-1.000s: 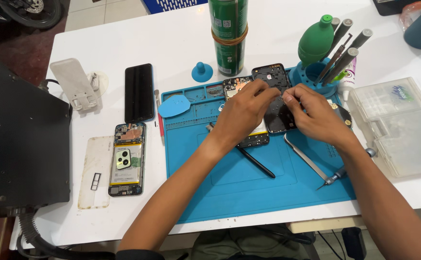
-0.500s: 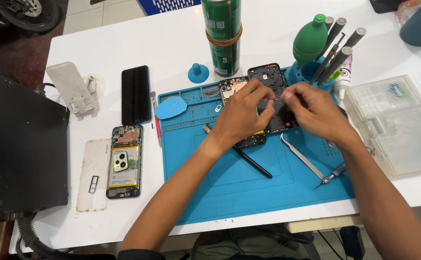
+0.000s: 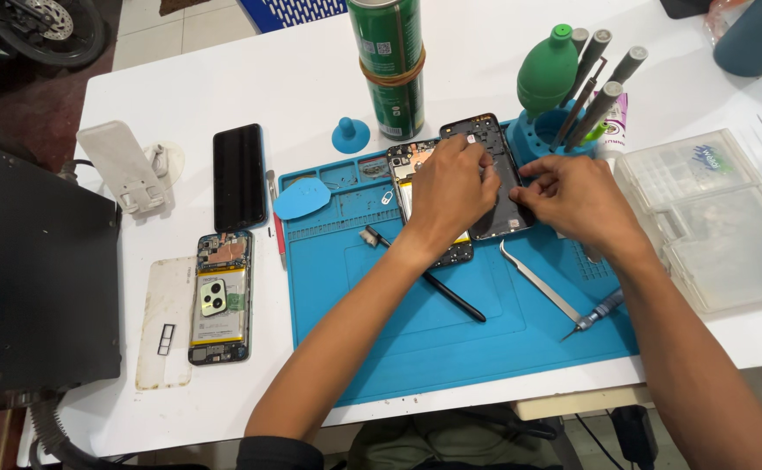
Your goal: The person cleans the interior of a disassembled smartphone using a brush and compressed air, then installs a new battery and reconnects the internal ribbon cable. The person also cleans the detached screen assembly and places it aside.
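An opened phone (image 3: pixel 407 170) with its battery showing lies at the top of the blue work mat (image 3: pixel 416 331). A black back frame (image 3: pixel 496 178) leans over its right side. My left hand (image 3: pixel 451 196) rests on the phone, its fingertips pinching the frame's upper part. To the right, my right hand (image 3: pixel 577 202) grips the frame's right edge. Steel tweezers (image 3: pixel 539 283), a small screwdriver (image 3: pixel 594 312) and a black spudger (image 3: pixel 438 285) lie on the mat below my hands.
A second opened phone (image 3: pixel 220 300) and a clear case (image 3: pixel 165 318) lie left, with a black phone (image 3: pixel 238 177) and a white stand (image 3: pixel 124 165) above. Green can (image 3: pixel 394 61), green blower (image 3: pixel 545 61), tool holder (image 3: pixel 538 139) and a clear parts box (image 3: pixel 721 218) ring the mat.
The view has shifted slightly. Both hands stay on the phone and the frame, with only small finger movements.
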